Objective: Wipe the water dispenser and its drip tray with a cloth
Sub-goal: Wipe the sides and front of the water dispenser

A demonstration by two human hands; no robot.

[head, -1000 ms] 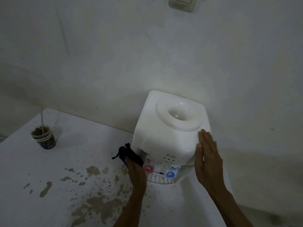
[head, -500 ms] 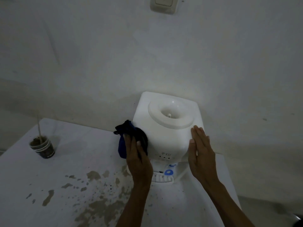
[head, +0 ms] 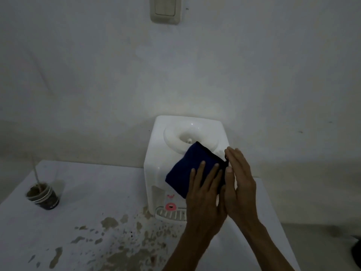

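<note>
A white tabletop water dispenser (head: 156, 165) stands against the wall, with a round bottle socket on top. Its slotted drip tray (head: 168, 213) sits at the base under a pink tap. A dark blue cloth (head: 185, 167) lies over the dispenser's top front edge. My left hand (head: 203, 194) presses flat on the cloth, fingers spread. My right hand (head: 237, 178) rests flat against the dispenser's right side, fingers straight, holding nothing. The blue tap is hidden behind my hands.
The white table (head: 88, 202) carries brown stains (head: 121, 247) in front of the dispenser. A dark paper cup (head: 44, 196) with a stick in it stands at the left. A wall switch (head: 166, 9) is mounted above. The table's right edge runs near my right forearm.
My left hand has carried the cloth from the dispenser's lower left side up and across onto its top front. My right hand stays on the right side. The view has tilted down.
</note>
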